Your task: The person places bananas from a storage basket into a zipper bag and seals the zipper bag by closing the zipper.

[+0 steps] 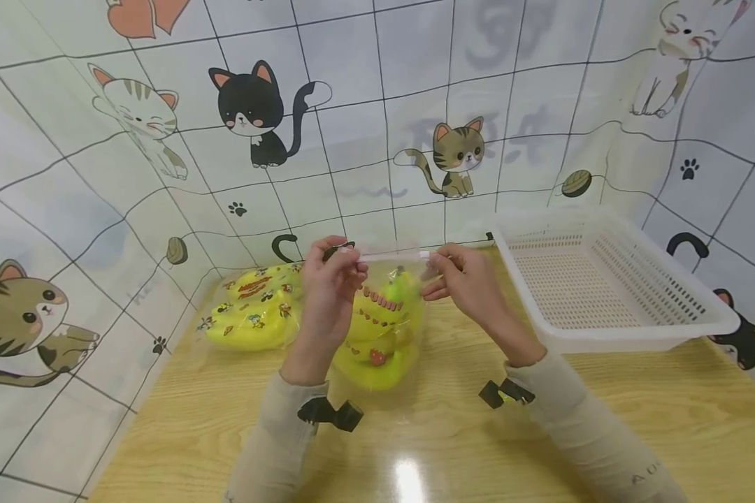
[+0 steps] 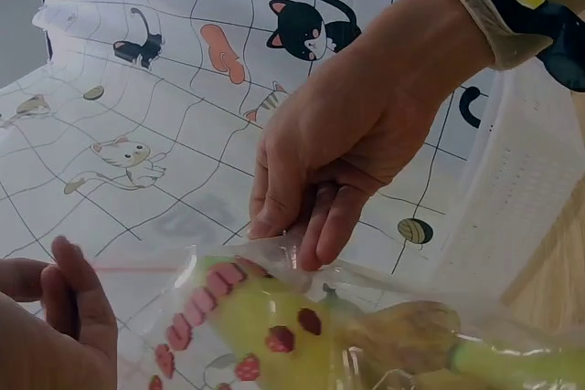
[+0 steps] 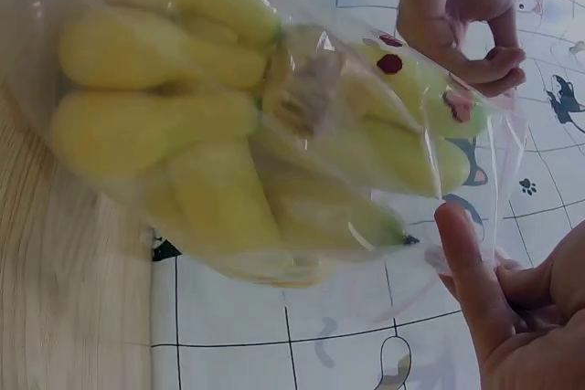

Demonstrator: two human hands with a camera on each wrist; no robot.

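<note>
A clear zip bag (image 1: pixel 386 335) printed with pink letters and strawberries stands on the table, bulging with yellow banana-like pieces (image 3: pixel 155 125) whose ends look green. Its top edge stretches between both hands. At the left end of that edge, my left hand (image 1: pixel 327 300) pinches the bag between thumb and fingers. My right hand (image 1: pixel 475 283) pinches the right end, beside a small white zip slider (image 1: pixel 424 256); the left wrist view shows its thumb and fingers on the film. Right of the left hand in that view, the yellow contents press against the plastic.
Left of the hands lies another clear printed bag (image 1: pixel 252 314) filled with yellow pieces. A white perforated plastic basket (image 1: pixel 635 337) stands at the right. Behind the wooden table (image 1: pixel 453 447) hangs a cat-patterned sheet (image 1: pixel 365 91).
</note>
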